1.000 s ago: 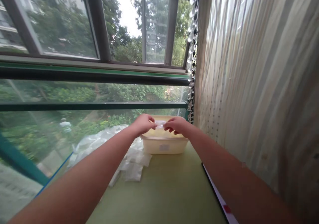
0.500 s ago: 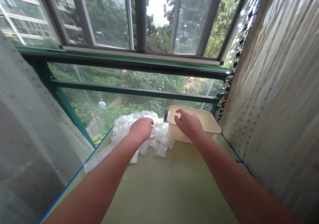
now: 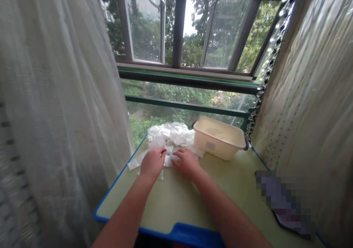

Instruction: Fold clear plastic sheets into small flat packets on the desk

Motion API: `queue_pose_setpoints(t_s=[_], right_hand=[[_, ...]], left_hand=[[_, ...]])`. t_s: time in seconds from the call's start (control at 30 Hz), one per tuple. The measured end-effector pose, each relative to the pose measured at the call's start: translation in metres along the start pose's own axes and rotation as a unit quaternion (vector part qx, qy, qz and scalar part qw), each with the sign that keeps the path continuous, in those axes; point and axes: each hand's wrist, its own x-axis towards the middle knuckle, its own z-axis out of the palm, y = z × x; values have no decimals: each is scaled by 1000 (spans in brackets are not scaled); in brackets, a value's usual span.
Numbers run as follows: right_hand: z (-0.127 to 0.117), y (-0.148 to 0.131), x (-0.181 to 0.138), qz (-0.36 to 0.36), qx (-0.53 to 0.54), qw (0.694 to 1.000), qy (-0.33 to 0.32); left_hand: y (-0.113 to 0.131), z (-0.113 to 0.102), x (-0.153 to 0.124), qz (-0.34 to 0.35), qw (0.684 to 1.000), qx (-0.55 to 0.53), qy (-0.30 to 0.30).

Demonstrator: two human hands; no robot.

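Note:
My left hand [image 3: 152, 162] and my right hand [image 3: 187, 162] rest side by side on a green table [image 3: 187, 200], at the near edge of a heap of small clear plastic bags [image 3: 169, 135]. Both hands have their fingers curled down onto one flat bag [image 3: 168, 160] lying between them. A cream plastic tub [image 3: 219, 141] stands to the right of the heap, apart from both hands. What is in the tub I cannot make out.
The table has a blue rim [image 3: 190, 233] and stands against a glazed balcony railing [image 3: 187, 82]. A sheer white curtain [image 3: 55, 112] hangs at the left, a striped curtain [image 3: 311, 93] at the right. A dark flat object [image 3: 286, 200], blurred out, lies at the table's right side.
Both hands have left the tub, where they held a small clear bag, and moved left and nearer onto the loose bags. The view has swung left and pulled back.

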Motion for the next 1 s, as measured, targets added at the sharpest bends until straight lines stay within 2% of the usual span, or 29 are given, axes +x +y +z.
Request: queue_pose_setpoints(t_s=[0.17,0.3,0.47,0.63,0.77,0.83,0.87,0.93,1.0], right_hand=[[12,-8,3,2,14,1000,-13],[15,-2,5,26,33,999,-12],[12,5,-3,23,81,996,1],[-3,12,-18,20,158,985,66],[-20,21,-45,25,221,968,114],[-28,27,-62,25,300,942,147],[-32,31,-70,30,359,918,163],[-39,38,-85,56,494,848,185],[-45,47,-96,92,600,770,196]], left_hand=[[-6,3,-15,-24,998,9,50],[-10,12,-20,14,997,-5,75],[-5,24,-25,61,997,-20,49],[8,26,-25,87,994,-52,36],[27,25,-19,79,981,-175,-35],[39,25,-16,86,966,-229,-80],[45,24,-15,100,958,-246,-110],[57,25,-13,126,931,-288,-184],[70,28,-12,123,894,-346,-256]])
